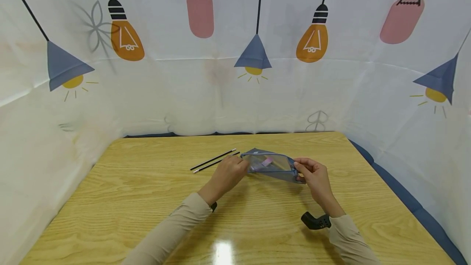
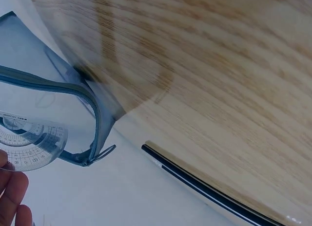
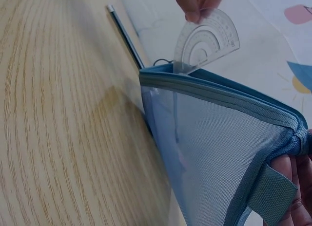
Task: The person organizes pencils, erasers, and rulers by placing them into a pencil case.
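A clear plastic protractor (image 3: 207,38) is pinched in my left hand (image 1: 232,169), its straight edge partly inside the mouth of a blue mesh zip pouch (image 1: 274,168). In the left wrist view the protractor (image 2: 36,150) overlaps the unzipped opening, close to the zip pull. My right hand (image 1: 316,178) grips the other end of the pouch, beside its fabric tab (image 3: 273,194). A small pink item (image 1: 267,161) shows through the mesh.
Two black pencils (image 1: 213,159) lie side by side on the wooden table (image 1: 147,199), just left of the pouch. A white curtain (image 1: 176,93) printed with lamps hangs around the table's back and sides.
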Available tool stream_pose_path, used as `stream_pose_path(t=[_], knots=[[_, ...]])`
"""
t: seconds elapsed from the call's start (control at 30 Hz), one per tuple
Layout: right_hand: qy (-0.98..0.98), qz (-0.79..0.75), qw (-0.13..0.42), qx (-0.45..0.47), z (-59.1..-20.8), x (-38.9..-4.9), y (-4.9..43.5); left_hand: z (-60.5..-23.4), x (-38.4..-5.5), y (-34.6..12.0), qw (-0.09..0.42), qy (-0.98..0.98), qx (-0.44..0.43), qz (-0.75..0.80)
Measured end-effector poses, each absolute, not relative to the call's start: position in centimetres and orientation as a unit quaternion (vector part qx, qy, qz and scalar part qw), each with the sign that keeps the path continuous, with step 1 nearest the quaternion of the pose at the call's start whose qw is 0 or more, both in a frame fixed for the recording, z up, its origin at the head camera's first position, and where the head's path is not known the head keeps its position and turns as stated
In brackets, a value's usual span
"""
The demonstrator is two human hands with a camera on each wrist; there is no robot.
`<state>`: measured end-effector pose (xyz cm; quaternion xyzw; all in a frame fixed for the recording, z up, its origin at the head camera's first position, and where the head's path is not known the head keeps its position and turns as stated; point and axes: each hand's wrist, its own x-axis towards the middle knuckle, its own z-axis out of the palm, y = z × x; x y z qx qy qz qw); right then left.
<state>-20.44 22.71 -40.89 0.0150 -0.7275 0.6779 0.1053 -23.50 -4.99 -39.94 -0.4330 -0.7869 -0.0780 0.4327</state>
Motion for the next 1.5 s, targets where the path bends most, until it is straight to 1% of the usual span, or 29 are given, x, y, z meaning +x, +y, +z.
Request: stream_pose_path(t=[0.17,0.63,0.87,1.13,1.5], knots=[[-0.726,0.679,0.107,0.019,-40.9,-20.4,22.7,-40.2,-23.9,-4.8,0.441,-0.783,-0.431,-0.079],[-0.724,0.681,0.107,0.022,-40.9,-20.3,22.7,-41.1,-24.7,-4.1,0.431,-0.792,-0.427,-0.076],[-0.723,0.682,0.106,0.013,-40.8,-20.2,22.5,-41.5,-24.9,-3.9,0.415,-0.798,-0.429,-0.085],[-0.716,0.690,0.106,0.017,-40.8,-20.2,22.4,-42.0,-25.5,-3.4,0.419,-0.802,-0.419,-0.082],[-0.700,0.705,0.111,0.038,-40.8,-20.1,22.4,-41.6,-25.4,-2.7,0.387,-0.821,-0.418,-0.048]])
